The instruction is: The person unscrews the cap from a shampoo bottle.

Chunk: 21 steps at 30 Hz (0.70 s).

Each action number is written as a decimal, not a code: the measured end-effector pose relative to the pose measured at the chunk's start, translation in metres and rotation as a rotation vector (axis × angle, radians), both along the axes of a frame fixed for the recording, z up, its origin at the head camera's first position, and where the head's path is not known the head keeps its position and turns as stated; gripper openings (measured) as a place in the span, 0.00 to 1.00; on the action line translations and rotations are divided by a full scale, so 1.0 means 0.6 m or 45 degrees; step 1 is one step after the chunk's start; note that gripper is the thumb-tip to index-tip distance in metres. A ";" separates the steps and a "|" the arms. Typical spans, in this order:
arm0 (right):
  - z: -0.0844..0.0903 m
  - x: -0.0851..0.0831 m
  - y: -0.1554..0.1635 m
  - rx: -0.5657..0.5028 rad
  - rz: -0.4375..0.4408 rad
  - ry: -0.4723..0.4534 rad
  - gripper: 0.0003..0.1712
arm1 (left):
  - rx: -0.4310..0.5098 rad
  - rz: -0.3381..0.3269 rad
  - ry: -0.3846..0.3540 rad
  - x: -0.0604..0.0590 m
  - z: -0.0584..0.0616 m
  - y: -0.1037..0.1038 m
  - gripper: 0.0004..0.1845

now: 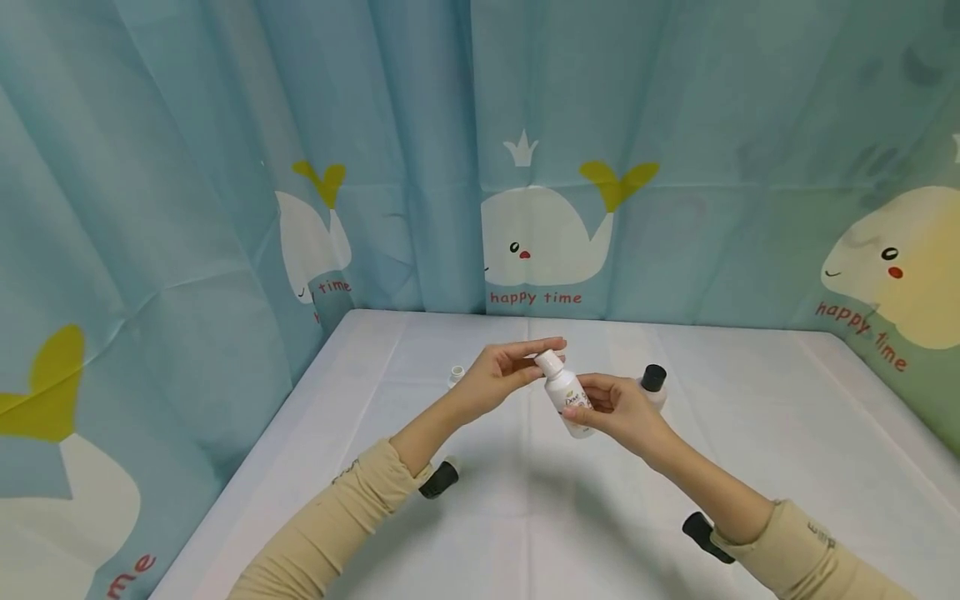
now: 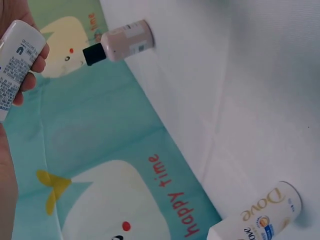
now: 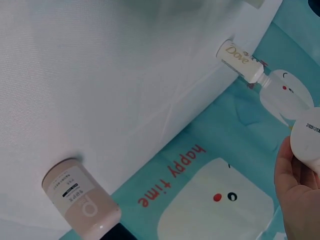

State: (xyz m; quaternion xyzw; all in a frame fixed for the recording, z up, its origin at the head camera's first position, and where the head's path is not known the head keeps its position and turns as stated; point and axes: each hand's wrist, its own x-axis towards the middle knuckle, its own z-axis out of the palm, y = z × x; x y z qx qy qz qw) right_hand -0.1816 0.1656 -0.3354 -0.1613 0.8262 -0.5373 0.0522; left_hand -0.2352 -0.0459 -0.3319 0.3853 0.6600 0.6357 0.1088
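My right hand grips a small white Dove bottle by its body, tilted above the table. My left hand is at its white cap, thumb on one side and fingertips on the other, the index finger stretched past the top. The fingers' exact contact is hard to make out. In the left wrist view the printed back of the held bottle shows, with fingers curled round it. The right wrist view shows its round base.
A Dove bottle with a bare narrow neck stands far left. At back right is a pinkish bottle with a black cap. Black caps show near the left sleeve and right forearm. Blue whale curtains border the white table.
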 end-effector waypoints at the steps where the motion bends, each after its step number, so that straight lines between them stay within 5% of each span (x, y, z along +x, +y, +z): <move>1: 0.000 0.000 0.000 0.000 0.001 0.001 0.29 | 0.006 0.017 0.000 0.000 0.000 0.001 0.22; 13: 0.000 0.004 0.000 -0.030 0.026 -0.023 0.28 | -0.017 0.311 -0.076 0.008 0.000 0.013 0.14; 17: -0.001 0.005 0.000 -0.033 0.027 -0.027 0.27 | -0.029 0.330 -0.080 0.008 -0.002 0.017 0.13; 21: 0.000 0.004 0.000 -0.024 0.029 -0.010 0.27 | -0.036 0.304 -0.091 0.006 -0.003 0.015 0.23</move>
